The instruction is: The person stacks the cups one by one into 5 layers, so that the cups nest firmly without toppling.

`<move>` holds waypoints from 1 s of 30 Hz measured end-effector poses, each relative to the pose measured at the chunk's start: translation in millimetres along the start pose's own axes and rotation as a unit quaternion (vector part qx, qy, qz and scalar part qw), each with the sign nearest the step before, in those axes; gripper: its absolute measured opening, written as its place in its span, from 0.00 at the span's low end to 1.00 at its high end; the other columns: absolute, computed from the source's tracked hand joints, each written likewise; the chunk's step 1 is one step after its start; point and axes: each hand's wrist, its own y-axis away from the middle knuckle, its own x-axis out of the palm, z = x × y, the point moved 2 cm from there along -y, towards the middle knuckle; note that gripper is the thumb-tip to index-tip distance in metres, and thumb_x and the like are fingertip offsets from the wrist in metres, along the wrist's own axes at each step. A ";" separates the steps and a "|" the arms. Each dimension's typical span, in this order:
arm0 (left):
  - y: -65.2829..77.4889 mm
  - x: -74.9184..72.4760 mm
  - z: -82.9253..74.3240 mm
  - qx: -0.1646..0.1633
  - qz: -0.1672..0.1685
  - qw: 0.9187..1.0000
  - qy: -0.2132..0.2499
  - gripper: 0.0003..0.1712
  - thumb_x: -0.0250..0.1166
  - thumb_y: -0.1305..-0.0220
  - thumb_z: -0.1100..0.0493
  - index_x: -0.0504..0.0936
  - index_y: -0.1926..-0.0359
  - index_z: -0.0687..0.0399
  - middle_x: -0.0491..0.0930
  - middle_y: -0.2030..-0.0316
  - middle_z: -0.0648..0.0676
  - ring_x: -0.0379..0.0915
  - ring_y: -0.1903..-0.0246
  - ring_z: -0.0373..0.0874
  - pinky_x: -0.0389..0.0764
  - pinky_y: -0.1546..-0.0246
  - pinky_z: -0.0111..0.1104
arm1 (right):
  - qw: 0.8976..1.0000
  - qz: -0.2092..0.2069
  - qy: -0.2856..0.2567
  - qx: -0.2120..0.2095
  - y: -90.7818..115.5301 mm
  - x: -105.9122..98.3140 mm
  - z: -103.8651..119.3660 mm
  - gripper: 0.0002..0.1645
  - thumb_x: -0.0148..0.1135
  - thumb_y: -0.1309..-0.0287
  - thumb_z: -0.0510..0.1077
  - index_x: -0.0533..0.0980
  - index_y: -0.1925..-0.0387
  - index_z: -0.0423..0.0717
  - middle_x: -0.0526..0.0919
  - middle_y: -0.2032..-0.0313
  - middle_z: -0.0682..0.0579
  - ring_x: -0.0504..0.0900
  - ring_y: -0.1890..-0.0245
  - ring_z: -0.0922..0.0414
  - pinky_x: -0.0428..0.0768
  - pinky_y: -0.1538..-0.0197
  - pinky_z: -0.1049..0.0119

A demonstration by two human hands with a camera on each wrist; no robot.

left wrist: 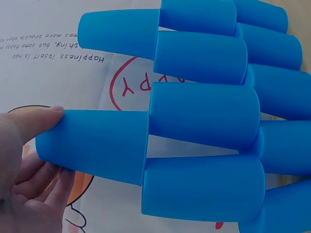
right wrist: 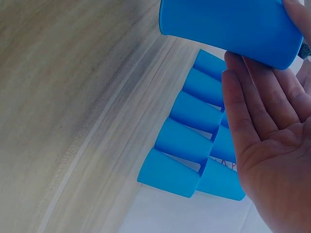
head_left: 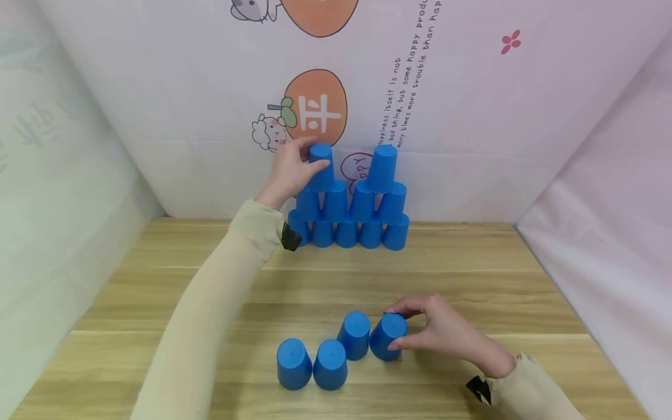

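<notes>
Upside-down blue cups form a stepped stack at the back, a bottom row [head_left: 346, 234] carrying a second row [head_left: 362, 202]. My left hand [head_left: 290, 170] grips a third-level cup [head_left: 322, 172] near its base, thumb on one side and fingers on the other. In the left wrist view, that cup's rim [left wrist: 145, 150] meets two cups below it. A second third-level cup [head_left: 383, 169] stands to its right, with a gap between them. Nearer the front, my right hand [head_left: 438, 332] holds a blue cup [head_left: 383, 344] between thumb and fingers, close over the wooden table.
Beside the right-hand cup stand three more upside-down cups: one touching distance left [head_left: 354, 338] and a front pair, left [head_left: 294, 367] and right [head_left: 330, 367]. A printed white backdrop [head_left: 457, 116] rises right behind the stack. White cloth walls [head_left: 604, 192] flank the table [head_left: 462, 268].
</notes>
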 end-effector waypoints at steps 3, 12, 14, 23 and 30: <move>-0.9 0.7 -0.3 -0.003 -0.004 1.000 -0.001 0.35 0.69 0.31 0.53 0.70 0.28 0.55 0.75 0.35 0.56 0.75 0.40 0.49 0.77 0.41 0.38 | 1.000 0.000 0.000 0.002 0.4 -0.3 0.5 0.32 0.78 0.48 0.60 0.84 0.48 0.45 0.87 0.52 0.60 0.85 0.55 0.61 0.84 0.50 0.48; -0.6 0.1 1.9 0.008 -0.017 1.000 -0.010 0.40 0.72 0.35 0.50 0.67 0.26 0.54 0.73 0.33 0.54 0.68 0.34 0.48 0.72 0.36 0.38 | 1.000 0.001 -0.003 0.005 0.2 -0.1 0.3 0.32 0.78 0.48 0.60 0.83 0.47 0.45 0.86 0.52 0.60 0.85 0.54 0.60 0.84 0.50 0.49; 1.4 -1.7 -0.7 0.019 -0.021 0.999 -0.016 0.43 0.74 0.36 0.49 0.67 0.26 0.54 0.73 0.33 0.53 0.67 0.34 0.47 0.69 0.34 0.39 | 1.000 0.001 -0.001 0.007 0.5 -0.2 -0.2 0.31 0.78 0.48 0.60 0.83 0.47 0.46 0.86 0.52 0.60 0.85 0.54 0.60 0.84 0.50 0.49; 32.6 -7.9 -17.8 0.076 0.010 0.997 -0.013 0.44 0.76 0.40 0.44 0.70 0.27 0.49 0.73 0.32 0.49 0.65 0.32 0.42 0.68 0.33 0.44 | 1.000 0.001 -0.001 0.007 0.9 -0.2 -0.6 0.32 0.78 0.48 0.60 0.83 0.47 0.45 0.86 0.52 0.60 0.85 0.54 0.60 0.84 0.50 0.48; 74.5 18.7 -15.7 0.118 0.108 0.987 -0.019 0.44 0.77 0.42 0.43 0.72 0.29 0.50 0.72 0.32 0.49 0.65 0.32 0.44 0.70 0.35 0.46 | 1.000 -0.003 0.006 -0.001 0.5 -0.4 -1.1 0.32 0.78 0.48 0.60 0.83 0.47 0.44 0.86 0.52 0.59 0.85 0.54 0.60 0.84 0.50 0.49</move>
